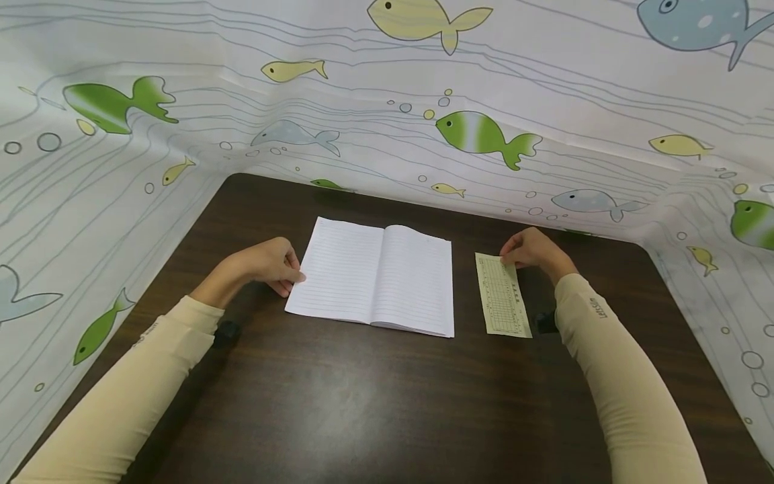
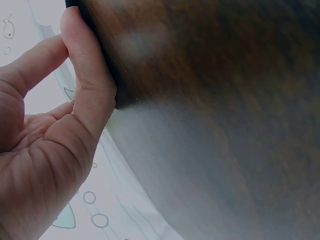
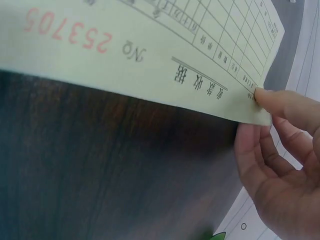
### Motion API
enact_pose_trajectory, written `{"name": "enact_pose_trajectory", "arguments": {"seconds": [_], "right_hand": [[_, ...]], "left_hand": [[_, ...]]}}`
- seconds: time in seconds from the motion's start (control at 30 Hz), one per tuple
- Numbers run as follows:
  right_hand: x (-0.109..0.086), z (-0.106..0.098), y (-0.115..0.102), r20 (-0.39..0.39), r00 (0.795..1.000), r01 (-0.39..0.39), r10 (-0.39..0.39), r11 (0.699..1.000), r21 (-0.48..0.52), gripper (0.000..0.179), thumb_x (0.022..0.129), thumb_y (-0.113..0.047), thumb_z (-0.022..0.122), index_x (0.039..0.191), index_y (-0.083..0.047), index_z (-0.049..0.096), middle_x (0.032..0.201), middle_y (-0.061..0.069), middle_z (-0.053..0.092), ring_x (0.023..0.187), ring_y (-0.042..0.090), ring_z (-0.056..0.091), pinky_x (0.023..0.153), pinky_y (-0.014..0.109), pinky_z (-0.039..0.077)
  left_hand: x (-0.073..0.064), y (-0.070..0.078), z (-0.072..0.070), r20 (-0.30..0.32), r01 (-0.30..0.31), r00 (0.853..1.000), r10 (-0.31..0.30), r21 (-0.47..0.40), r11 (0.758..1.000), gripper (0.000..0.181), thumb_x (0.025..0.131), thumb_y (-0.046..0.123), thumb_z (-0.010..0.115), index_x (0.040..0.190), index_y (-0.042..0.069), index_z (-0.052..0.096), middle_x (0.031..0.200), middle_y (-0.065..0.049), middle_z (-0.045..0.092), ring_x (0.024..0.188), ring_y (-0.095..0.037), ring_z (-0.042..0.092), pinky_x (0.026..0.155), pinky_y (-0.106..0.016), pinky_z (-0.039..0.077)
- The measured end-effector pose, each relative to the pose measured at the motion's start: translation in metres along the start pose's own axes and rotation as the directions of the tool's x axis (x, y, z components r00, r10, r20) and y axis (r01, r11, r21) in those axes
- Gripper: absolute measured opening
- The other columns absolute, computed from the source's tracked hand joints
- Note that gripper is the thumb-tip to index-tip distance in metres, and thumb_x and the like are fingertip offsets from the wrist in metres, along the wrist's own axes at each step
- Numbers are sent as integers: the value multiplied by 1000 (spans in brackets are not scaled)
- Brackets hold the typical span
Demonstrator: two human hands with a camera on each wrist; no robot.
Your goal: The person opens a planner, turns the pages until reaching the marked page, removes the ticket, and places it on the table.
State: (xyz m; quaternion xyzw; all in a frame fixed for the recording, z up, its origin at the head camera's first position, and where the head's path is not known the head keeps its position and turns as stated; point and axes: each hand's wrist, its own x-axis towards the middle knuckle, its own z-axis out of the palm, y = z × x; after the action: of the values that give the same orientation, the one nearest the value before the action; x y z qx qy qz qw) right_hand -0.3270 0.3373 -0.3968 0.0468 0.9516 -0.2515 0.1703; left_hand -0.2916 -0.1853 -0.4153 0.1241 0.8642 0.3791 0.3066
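An open notebook (image 1: 338, 269) with lined white pages lies on the dark wooden table in the head view. At its left edge is my left hand (image 1: 269, 265), the thumb over the page margin and the fingers at the edge, pinching it. The left wrist view has this hand (image 2: 75, 110) with thumb and a finger meeting near the top. To the notebook's right, my right hand (image 1: 532, 250) pinches the upper right corner of a pale yellow receipt slip (image 1: 502, 296). The slip (image 3: 150, 55) bears a printed grid and a red number in the right wrist view.
The brown table (image 1: 363, 403) extends in front of the notebook. Walls covered in fish-printed white sheeting (image 1: 363, 101) stand at the back and both sides. A dark wrist camera (image 1: 226, 333) sits under the left sleeve, another (image 1: 546, 323) beside the right.
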Motion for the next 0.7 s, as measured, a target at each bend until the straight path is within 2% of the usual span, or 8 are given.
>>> {"name": "enact_pose_trajectory", "arguments": {"seconds": [0.33, 0.5, 0.7], "right_hand": [[2, 6, -9, -78, 997, -16, 14, 999, -28, 23, 99, -14, 71, 114, 4, 70, 122, 23, 66, 110, 36, 56, 110, 63, 49], [4, 13, -23, -91, 996, 21, -22, 1000, -9, 23, 101, -17, 70, 113, 3, 69, 120, 21, 65, 107, 34, 58, 98, 51, 55], [4, 20, -42, -70, 996, 54, -53, 999, 5, 26, 102, -18, 70, 116, 3, 69, 122, 22, 67, 104, 32, 62, 94, 43, 57]], "left_hand": [[-1, 1, -1, 3, -2, 1000, 2, 4, 1000, 19, 102, 1, 68, 108, -13, 57, 83, -12, 66, 67, -13, 69, 68, -29, 68], [0, 0, 0, 4, -5, 1000, 5, -1, 1000, 20, 102, 1, 68, 110, -14, 57, 85, -13, 66, 69, -14, 69, 69, -29, 69], [0, -1, 0, 1, -7, 1000, 7, 2, 1000, 21, 102, 1, 69, 111, -14, 57, 86, -14, 67, 70, -14, 69, 70, -30, 69]]}}
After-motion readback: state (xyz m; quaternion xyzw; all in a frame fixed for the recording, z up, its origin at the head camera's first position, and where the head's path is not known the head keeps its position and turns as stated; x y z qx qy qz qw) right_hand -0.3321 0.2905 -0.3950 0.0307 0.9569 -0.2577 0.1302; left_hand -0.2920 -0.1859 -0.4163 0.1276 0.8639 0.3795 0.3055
